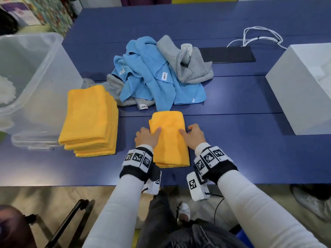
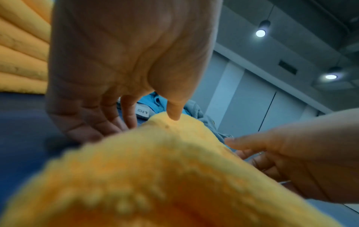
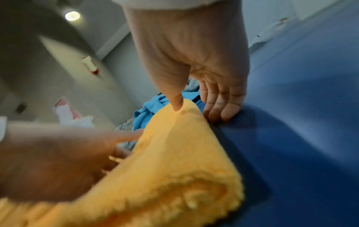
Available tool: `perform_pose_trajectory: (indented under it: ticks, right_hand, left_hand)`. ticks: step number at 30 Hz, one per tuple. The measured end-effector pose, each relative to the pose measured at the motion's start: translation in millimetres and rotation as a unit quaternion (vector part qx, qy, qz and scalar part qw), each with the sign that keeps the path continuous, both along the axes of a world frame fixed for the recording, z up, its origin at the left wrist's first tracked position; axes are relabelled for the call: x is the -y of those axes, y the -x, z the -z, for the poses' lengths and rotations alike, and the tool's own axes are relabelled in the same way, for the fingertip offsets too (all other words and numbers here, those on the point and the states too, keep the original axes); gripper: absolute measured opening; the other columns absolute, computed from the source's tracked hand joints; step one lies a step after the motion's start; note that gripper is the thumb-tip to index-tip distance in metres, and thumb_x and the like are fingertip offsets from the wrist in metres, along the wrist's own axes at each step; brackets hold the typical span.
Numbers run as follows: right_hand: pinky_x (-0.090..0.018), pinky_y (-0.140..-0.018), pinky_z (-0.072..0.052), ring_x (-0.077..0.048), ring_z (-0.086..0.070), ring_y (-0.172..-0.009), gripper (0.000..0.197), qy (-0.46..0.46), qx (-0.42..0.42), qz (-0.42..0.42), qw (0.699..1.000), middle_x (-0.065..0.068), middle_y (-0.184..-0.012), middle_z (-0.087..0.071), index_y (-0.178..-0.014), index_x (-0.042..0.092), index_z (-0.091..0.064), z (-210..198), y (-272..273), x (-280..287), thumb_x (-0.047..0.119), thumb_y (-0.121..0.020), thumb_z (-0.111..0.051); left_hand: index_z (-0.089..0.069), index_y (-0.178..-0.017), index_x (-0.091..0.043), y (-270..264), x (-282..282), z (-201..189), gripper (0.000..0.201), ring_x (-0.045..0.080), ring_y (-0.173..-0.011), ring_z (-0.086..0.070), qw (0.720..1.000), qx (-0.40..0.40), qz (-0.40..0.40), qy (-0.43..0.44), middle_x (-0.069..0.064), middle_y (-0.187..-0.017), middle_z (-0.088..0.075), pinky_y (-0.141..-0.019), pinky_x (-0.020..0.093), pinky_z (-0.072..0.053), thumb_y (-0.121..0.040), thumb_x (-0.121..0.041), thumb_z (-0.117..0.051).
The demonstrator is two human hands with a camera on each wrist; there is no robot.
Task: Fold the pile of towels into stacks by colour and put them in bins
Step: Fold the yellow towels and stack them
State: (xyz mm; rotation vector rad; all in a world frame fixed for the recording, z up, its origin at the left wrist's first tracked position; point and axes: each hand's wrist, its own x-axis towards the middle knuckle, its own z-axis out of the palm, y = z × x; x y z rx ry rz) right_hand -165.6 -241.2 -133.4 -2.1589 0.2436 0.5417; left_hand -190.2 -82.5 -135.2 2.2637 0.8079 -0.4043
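**Two hands on one folded towel: lifting it to the stack**

Two hands work this step. Our left hand (image 1: 146,137) pinches the left edge of the folded orange terry towel (image 1: 169,140): thumb on top, fingers tucked at the edge against the table. Our right hand (image 1: 192,134) pinches the right edge the same way, as both wrist views confirm. The towel lies flat on the dark blue table (image 1: 241,140), directly in front of us.

To do the step well, we judge that both hands should slide their fingers fully beneath, lift level, and keep even pressure so the layers do not slip apart. We then set the towel squarely on the stack of folded orange towels (image 1: 89,120), which lies just to the left, near the clear plastic bin (image 1: 44,56).

The orange cloth is thick, looped and soft; its folded edges are rounded and will spring open if released unevenly. Beyond it lies the unfolded heap of light blue towels (image 1: 152,74) and grey towels (image 1: 189,65), limp and creased. A white rigid box (image 1: 293,97) stands to the right.
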Motion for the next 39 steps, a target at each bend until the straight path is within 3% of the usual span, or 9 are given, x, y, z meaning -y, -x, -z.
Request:
perform_pose_trajectory:
  ticks: [3, 5, 10, 16, 22, 26, 30, 36, 39]
  right_hand:
    - [-0.028, -0.066, -0.038, -0.018, -0.047, -0.069, 0.031, -0.036, -0.063, -0.004, 0.997, -0.002, -0.074, -0.044, -0.072, 0.014, -0.043, -0.2, -7.1, -2.8, 0.035, -0.091, -0.056]
    - [-0.028, -0.06, -0.04, -0.015, -0.044, -0.062, 0.035, -0.07, -0.09, -0.012, 0.993, -0.002, -0.069, -0.042, -0.066, 0.015, -0.04, -3.7, -10.0, -5.6, 0.032, -0.092, -0.056]
    - [-0.041, -0.094, -0.048, -0.03, -0.059, -0.105, 0.024, -0.258, -0.139, 0.013, 0.956, -0.015, -0.111, -0.062, -0.111, -0.001, -0.055, -37.2, -10.4, -23.4, 0.012, -0.091, -0.058]
    - [-0.05, -0.095, -0.048, -0.034, -0.06, -0.109, 0.045, -0.362, -0.085, -0.068, 0.926, -0.02, -0.122, -0.06, -0.125, -0.003, -0.049, -106.2, -26.6, -92.1, 0.002, -0.083, -0.064]
    - [-0.047, -0.091, -0.049, -0.03, -0.058, -0.106, 0.051, -0.436, -0.087, -0.079, 0.892, -0.016, -0.12, -0.058, -0.127, 0.003, -0.044, -130.1, -41.8, -179.6, -0.004, -0.081, -0.066]
    - [-0.049, -0.099, -0.046, -0.031, -0.056, -0.115, 0.052, -0.365, -0.092, -0.076, 0.923, -0.014, -0.129, -0.056, -0.128, 0.005, -0.05, -100.7, -43.6, -229.5, 0.009, -0.081, -0.072]
    - [-0.048, -0.098, -0.047, -0.032, -0.056, -0.115, 0.055, -0.247, -0.079, -0.102, 0.96, -0.014, -0.128, -0.057, -0.125, 0.004, -0.05, -61.0, -45.5, -241.8, 0.028, -0.081, -0.072]
    - [-0.053, -0.092, -0.049, -0.027, -0.061, -0.093, 0.027, -0.264, -0.056, -0.098, 0.958, -0.024, -0.101, -0.063, -0.073, 0.013, -0.05, -51.3, -57.6, -247.2, 0.031, -0.084, -0.067]
    - [-0.037, -0.078, -0.048, -0.02, -0.05, -0.082, 0.03, -0.212, -0.003, -0.136, 0.968, -0.008, -0.076, -0.051, -0.076, 0.012, -0.042, -50.5, -56.3, -247.8, 0.027, -0.084, -0.068]
  left_hand:
    - [-0.036, -0.132, 0.0, 2.2, 11.0, 1.1, 0.054, 0.038, -0.127, -0.038, 1.0, 0.02, 0.017, 0.007, 0.02, -0.136, -0.041, -0.1, 0.045, -0.036, -0.097, -0.042, -0.039]
    - [-0.031, -0.133, 0.0, 8.9, 19.6, -3.8, 0.046, 0.038, -0.127, -0.038, 0.996, 0.075, -0.004, 0.054, 0.021, -0.136, -0.043, -0.099, 0.044, -0.036, -0.101, -0.033, -0.031]
    - [-0.008, -0.148, -0.01, 25.7, 16.5, -19.1, 0.053, 0.027, -0.135, -0.031, 0.959, 0.151, -0.116, 0.208, 0.009, -0.148, -0.03, -0.106, 0.037, -0.027, -0.103, -0.033, -0.022]
    - [-0.039, -0.139, -0.015, 28.6, -51.6, -61.7, 0.063, 0.022, -0.115, -0.057, 0.84, 0.251, -0.224, 0.426, 0.007, -0.132, -0.055, -0.1, 0.044, -0.044, -0.09, -0.054, -0.043]
    - [-0.048, -0.108, -0.015, 37.4, -147.8, -130.8, 0.017, 0.017, -0.093, -0.05, 0.897, 0.397, -0.173, 0.09, 0.0, -0.099, -0.054, -0.074, 0.029, -0.042, -0.098, -0.028, -0.044]
    - [-0.047, -0.124, -0.009, 30.0, -188.5, -116.4, 0.032, 0.019, -0.106, -0.049, 0.936, 0.312, -0.157, -0.034, 0.004, -0.112, -0.055, -0.088, 0.031, -0.035, -0.101, -0.028, -0.034]
    - [-0.032, -0.138, -0.012, 29.0, -196.6, -75.3, 0.047, 0.035, -0.123, -0.046, 0.979, 0.138, -0.146, -0.041, 0.018, -0.136, -0.048, -0.099, 0.04, -0.034, -0.099, -0.039, -0.034]
    - [-0.039, -0.124, -0.005, 27.1, -196.8, -72.9, 0.03, 0.039, -0.104, -0.054, 0.963, 0.193, -0.157, -0.106, 0.023, -0.116, -0.058, -0.08, 0.039, -0.038, -0.101, -0.024, -0.033]
    - [-0.036, -0.122, -0.003, 27.9, -199.3, -72.0, 0.029, 0.038, -0.104, -0.053, 0.965, 0.17, -0.183, -0.083, 0.023, -0.118, -0.055, -0.078, 0.038, -0.035, -0.102, -0.022, -0.027]
